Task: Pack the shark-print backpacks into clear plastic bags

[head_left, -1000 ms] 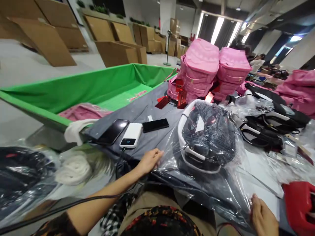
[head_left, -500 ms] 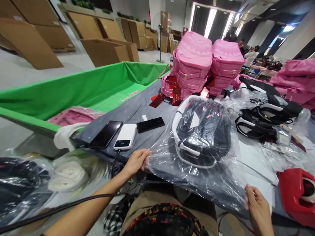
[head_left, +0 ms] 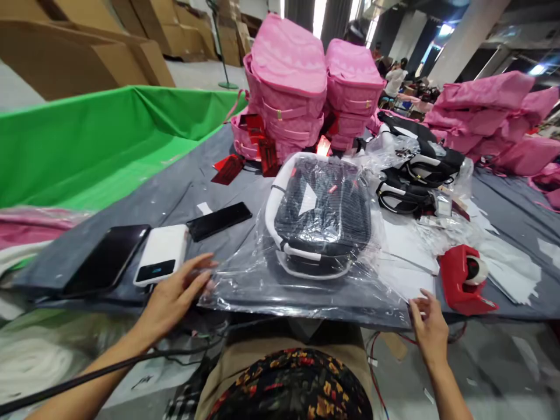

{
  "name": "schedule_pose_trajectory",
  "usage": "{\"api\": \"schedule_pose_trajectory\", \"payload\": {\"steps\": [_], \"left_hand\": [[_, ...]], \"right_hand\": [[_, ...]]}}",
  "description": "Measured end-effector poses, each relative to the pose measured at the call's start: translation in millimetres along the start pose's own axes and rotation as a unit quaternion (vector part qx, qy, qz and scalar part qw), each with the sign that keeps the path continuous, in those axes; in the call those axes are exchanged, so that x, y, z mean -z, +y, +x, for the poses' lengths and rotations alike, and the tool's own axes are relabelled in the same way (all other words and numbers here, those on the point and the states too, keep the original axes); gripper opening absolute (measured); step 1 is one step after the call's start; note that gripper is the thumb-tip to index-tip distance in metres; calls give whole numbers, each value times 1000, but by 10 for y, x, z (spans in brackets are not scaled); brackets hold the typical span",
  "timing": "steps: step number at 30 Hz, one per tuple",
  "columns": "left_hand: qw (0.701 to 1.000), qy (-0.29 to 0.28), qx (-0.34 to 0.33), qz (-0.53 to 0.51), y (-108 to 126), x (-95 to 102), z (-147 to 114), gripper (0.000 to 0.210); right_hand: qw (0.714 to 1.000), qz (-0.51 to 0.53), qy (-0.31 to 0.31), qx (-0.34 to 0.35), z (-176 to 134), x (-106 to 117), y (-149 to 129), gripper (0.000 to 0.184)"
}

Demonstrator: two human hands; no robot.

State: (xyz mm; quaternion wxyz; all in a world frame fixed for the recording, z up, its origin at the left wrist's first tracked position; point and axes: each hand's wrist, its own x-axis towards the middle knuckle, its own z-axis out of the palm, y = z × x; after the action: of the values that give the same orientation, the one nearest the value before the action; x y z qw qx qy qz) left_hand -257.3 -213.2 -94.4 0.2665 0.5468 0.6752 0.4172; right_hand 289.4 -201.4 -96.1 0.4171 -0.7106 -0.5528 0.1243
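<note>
A black and white bag [head_left: 324, 210] lies on the grey-covered table inside a clear plastic bag [head_left: 271, 291]. The plastic's open-looking near edge is spread flat toward me, past the table front. At its left corner my left hand [head_left: 177, 294] pinches the film between thumb and fingers. My right hand [head_left: 429, 324] grips the opposite corner, fingers closed on the film. Close to my left hand lie a white power bank [head_left: 161, 254], a dark phone [head_left: 220, 220] and a larger dark phone or tablet [head_left: 107, 256].
Pink backpacks [head_left: 286, 76] are stacked behind, with red tags [head_left: 230, 169] hanging down. More black and white bags [head_left: 420, 169] lie to the right. A red tape dispenser [head_left: 457, 280] stands near my right hand. The green-lined bin [head_left: 87, 146] borders the table's left side.
The view has swung right and things appear shifted left. The plastic's near edge now lies lower and flatter along the table front, with both hands still at its corners.
</note>
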Motion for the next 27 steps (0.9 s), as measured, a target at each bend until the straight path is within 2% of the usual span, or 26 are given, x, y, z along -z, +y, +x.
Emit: {"api": "schedule_pose_trajectory", "payload": {"steps": [1,2,4,5,6,7,8,10,12,14,17,19,21,24,26,27], "left_hand": [[993,7,-96,74,-83,50,-7,42],[970,0,-198,139,-168,87,-7,32],[898,-43,-379,220,-316,116,18,36],[866,-72,-434,236,-368,111,40,42],[850,-93,-461,239,-399,97,65,44],[849,-106,-465,229,-407,77,90,43],[861,-111,-449,211,-393,56,111,40],[908,-102,-379,149,-308,16,133,35],[951,-89,-288,71,-172,-21,119,31],[981,-70,-181,2,-24,-66,87,35],[996,17,-56,-64,144,-175,92,51],[993,88,-4,-79,193,-263,169,55],[988,122,32,-86,197,-343,292,53],[988,112,59,-85,195,-417,467,50],[992,121,29,-30,260,-440,519,50],[989,145,-14,16,325,-453,520,49]], "right_hand": [[995,-54,31,78,-58,62,47,60],[983,-98,41,150,-108,113,83,51],[956,-133,10,259,-170,167,113,30],[947,-125,-19,294,-178,172,107,23],[944,-104,-47,311,-172,167,90,19],[945,-72,-67,311,-155,154,64,20],[952,-35,-76,294,-131,135,31,21],[972,36,-54,226,-78,77,-51,24],[985,87,10,148,-36,-25,-153,28],[980,148,89,96,-3,-180,-275,37],[949,238,194,64,74,-460,-465,44],[943,237,228,46,161,-617,-550,48],[955,204,217,14,259,-726,-576,54],[969,191,149,-44,364,-809,-522,61],[970,205,115,-64,386,-819,-470,60],[969,211,107,-67,387,-815,-451,59]]}}
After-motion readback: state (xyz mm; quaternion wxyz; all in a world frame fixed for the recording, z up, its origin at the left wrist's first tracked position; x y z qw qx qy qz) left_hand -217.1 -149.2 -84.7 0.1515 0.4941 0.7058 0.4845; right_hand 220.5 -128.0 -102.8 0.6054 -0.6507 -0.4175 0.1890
